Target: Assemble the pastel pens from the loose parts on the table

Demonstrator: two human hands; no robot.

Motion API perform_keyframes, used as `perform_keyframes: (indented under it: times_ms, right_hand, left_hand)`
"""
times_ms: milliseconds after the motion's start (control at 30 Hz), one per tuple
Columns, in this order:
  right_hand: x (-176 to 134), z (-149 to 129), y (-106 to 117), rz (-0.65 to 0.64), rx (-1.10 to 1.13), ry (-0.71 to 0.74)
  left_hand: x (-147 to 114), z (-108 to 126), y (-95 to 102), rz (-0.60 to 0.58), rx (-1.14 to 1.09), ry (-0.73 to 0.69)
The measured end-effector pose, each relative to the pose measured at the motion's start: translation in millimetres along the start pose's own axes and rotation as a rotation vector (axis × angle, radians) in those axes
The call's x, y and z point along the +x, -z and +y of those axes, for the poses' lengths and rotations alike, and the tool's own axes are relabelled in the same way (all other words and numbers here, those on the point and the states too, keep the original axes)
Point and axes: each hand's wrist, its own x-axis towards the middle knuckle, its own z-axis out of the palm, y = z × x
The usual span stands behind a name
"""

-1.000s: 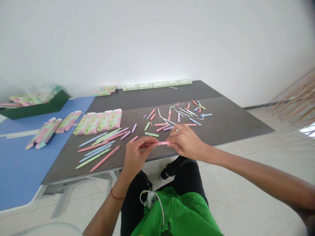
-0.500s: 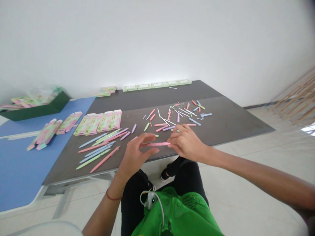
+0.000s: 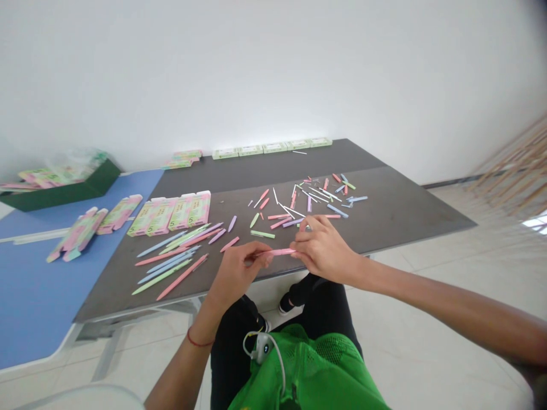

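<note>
Between my two hands, over the front edge of the dark table (image 3: 397,210), a pink pen (image 3: 282,251) lies level. My left hand (image 3: 239,265) pinches its left end between thumb and fingers, while my right hand (image 3: 318,247) grips the right end. Just beyond my hands are a light green pen barrel (image 3: 262,234) and a short pink pen piece (image 3: 229,244). Whole pens in blue, green, pink and purple, such as a red-pink pen (image 3: 183,277), lie in a loose group to the left.
Loose pen parts and white refills (image 3: 294,211) are scattered beyond my right hand. Small printed boxes (image 3: 199,208) lie behind the pens. Flat green boxes (image 3: 276,147) line the wall. On the adjoining blue table (image 3: 25,307) are opened cartons (image 3: 79,233) and a dark green bin (image 3: 92,185).
My left thumb and fingers, spread around the pen's left end before, have closed on it. My right hand has stayed in place on the other end.
</note>
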Motion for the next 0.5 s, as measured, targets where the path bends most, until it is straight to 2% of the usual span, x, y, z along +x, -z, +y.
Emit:
perform_keyframes:
  times_ms: [133,267,333,500]
  right_hand:
    - [-1.9,0.6,-1.7,0.034,0.016,0.004]
    - [-2.4,0.5,-2.3,0.056,0.02,0.03]
    - [-2.1,1.2,-1.4,0.045,0.043,0.031]
    - [-0.8,8.4,2.0,-0.055,0.236,-0.019]
  left_hand:
    - [0.8,-4.2,1.6,0.037,-0.09,0.021]
    - [-1.0,-7.7,0.0,0.011,-0.08,0.051]
    - [-2.2,-7.0,-1.2,0.034,-0.068,0.002]
    - [-3.9,-1.5,0.9,0.124,0.058,-0.231]
